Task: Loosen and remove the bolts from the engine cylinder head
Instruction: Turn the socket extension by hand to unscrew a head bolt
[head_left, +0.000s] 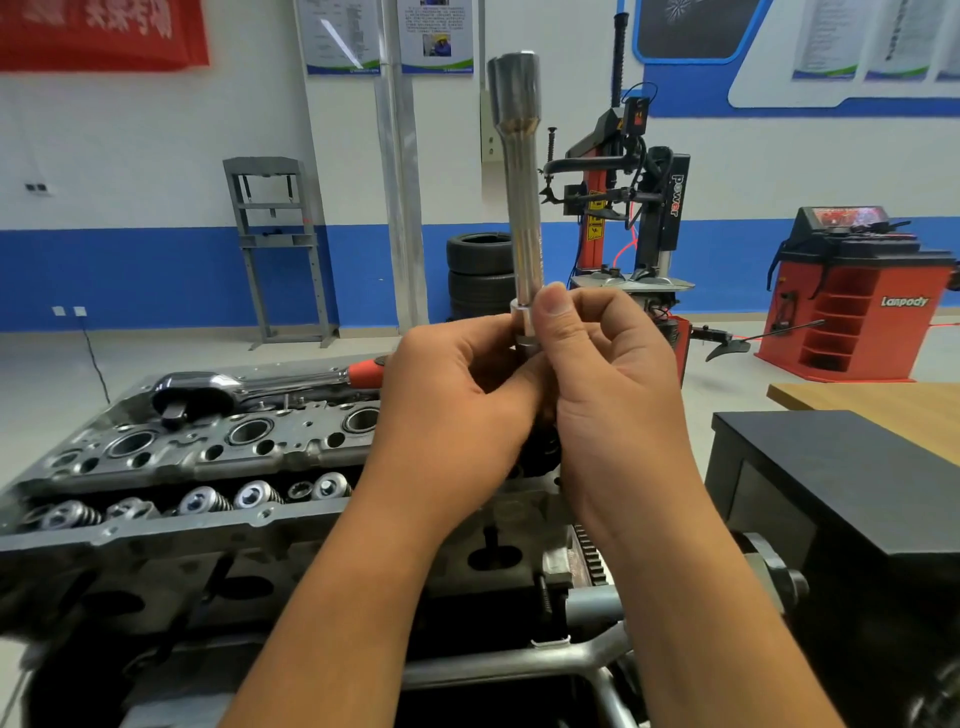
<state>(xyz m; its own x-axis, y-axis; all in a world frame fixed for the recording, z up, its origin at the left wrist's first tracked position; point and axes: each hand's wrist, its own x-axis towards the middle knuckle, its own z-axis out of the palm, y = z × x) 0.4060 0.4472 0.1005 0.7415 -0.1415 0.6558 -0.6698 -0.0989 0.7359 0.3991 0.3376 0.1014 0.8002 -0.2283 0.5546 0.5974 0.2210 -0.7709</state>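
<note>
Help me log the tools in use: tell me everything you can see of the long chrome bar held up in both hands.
The extension bar is a long, polished, chrome-looking metal rod, held upright in front of the camera, above the cylinder head. Its top end flares into a wider hollow drive end; the shaft below is slim and round. At the bottom it meets a short silvery socket, partly hidden. The left hand and right hand pinch that lower end with fingertips. Nothing else touches it.
</note>
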